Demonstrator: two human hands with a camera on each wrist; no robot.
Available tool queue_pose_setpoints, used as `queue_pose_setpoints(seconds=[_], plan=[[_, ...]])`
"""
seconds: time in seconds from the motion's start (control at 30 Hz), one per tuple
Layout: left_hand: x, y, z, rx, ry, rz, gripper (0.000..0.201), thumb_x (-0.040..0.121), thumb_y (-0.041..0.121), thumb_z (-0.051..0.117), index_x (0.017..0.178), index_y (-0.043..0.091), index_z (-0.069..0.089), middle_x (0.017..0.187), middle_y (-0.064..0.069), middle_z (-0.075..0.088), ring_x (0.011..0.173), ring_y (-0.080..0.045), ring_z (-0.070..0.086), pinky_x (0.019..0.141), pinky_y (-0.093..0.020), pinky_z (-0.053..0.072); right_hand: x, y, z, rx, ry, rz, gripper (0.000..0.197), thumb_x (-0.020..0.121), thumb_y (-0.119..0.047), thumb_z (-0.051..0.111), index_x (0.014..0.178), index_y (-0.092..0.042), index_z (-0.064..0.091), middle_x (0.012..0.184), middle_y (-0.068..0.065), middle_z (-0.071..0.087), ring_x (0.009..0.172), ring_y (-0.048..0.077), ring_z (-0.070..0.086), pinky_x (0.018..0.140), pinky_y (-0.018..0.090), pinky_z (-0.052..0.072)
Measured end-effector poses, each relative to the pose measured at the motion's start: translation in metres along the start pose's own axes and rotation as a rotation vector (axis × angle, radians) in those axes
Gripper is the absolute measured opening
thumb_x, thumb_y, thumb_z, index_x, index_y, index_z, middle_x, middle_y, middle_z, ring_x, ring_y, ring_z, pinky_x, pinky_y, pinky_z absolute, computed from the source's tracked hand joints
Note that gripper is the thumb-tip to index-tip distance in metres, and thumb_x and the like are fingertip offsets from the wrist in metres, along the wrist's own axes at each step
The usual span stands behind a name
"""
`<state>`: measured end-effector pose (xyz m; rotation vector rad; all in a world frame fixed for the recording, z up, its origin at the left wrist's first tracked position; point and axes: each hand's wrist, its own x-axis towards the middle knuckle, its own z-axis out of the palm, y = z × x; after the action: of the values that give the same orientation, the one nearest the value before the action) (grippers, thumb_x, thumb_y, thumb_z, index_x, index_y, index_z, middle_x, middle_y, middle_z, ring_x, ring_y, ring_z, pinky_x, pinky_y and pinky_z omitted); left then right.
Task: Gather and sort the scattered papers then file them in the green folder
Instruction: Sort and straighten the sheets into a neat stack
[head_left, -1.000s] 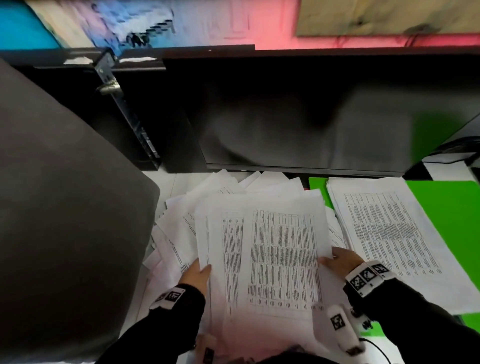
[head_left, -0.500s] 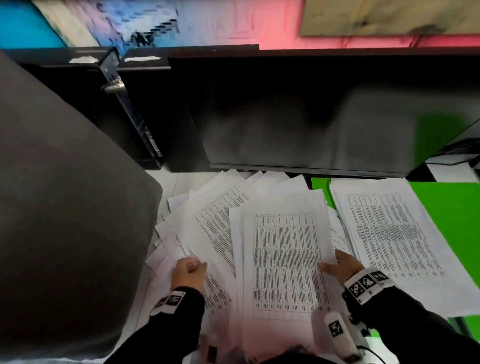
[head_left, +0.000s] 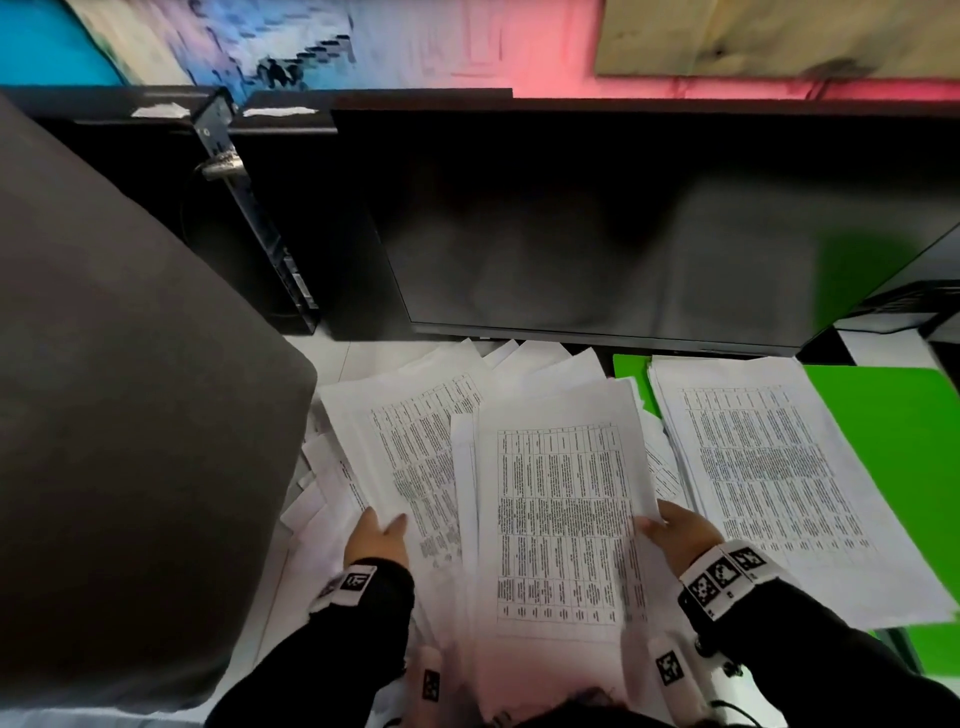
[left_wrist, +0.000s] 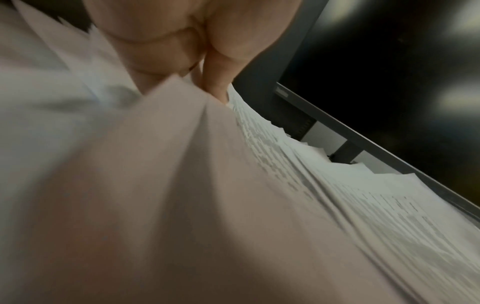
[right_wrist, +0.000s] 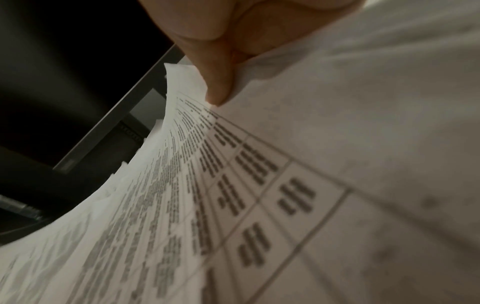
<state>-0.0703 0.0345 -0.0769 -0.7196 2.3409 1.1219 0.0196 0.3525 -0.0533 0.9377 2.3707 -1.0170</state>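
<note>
Printed white sheets lie scattered on the desk's left half. My left hand pinches the near edge of one loose sheet there, thumb on top. In the middle, my right hand grips the right edge of a gathered stack of papers, with the thumb pressed on the top printed page. The green folder lies open at the right. A neat pile of sorted pages rests on it.
A dark monitor stands right behind the papers, its lower edge close over them. A large grey padded object fills the left side. A black unit with a metal handle stands behind it. A strip of white desk shows.
My left hand left the gathered stack's left edge, moved onto the scattered pile and took hold of a loose sheet. My right hand kept its grip on the stack.
</note>
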Motion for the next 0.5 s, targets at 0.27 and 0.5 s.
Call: queue_pose_setpoints(seconds=[0.27, 0.5], plan=[[-0.004, -0.002, -0.024, 0.298, -0.217, 0.069, 0.047, 0.094, 0.030, 0.046, 0.137, 0.011, 0.041, 0.141, -0.010, 0.047, 0.129, -0.026, 0.044, 0.105, -0.028, 0.033, 0.005, 0.001, -0.013, 0.038, -0.001, 0.040, 0.029, 0.094, -0.032, 0.047, 0.105, -0.009, 0.061, 0.081, 0.007, 0.060, 0.073, 0.021, 0.054, 0.067, 0.024, 0.039], [-0.046, 0.022, 0.016, 0.060, -0.424, 0.022, 0.072, 0.092, 0.057, 0.031, 0.149, 0.017, 0.012, 0.157, -0.004, 0.013, 0.145, -0.024, 0.016, 0.117, -0.038, 0.014, 0.001, -0.010, 0.011, -0.006, -0.162, -0.006, 0.044, 0.091, -0.037, 0.051, 0.120, -0.004, 0.056, 0.089, 0.005, 0.058, 0.083, 0.020, 0.055, 0.065, 0.024, 0.041]])
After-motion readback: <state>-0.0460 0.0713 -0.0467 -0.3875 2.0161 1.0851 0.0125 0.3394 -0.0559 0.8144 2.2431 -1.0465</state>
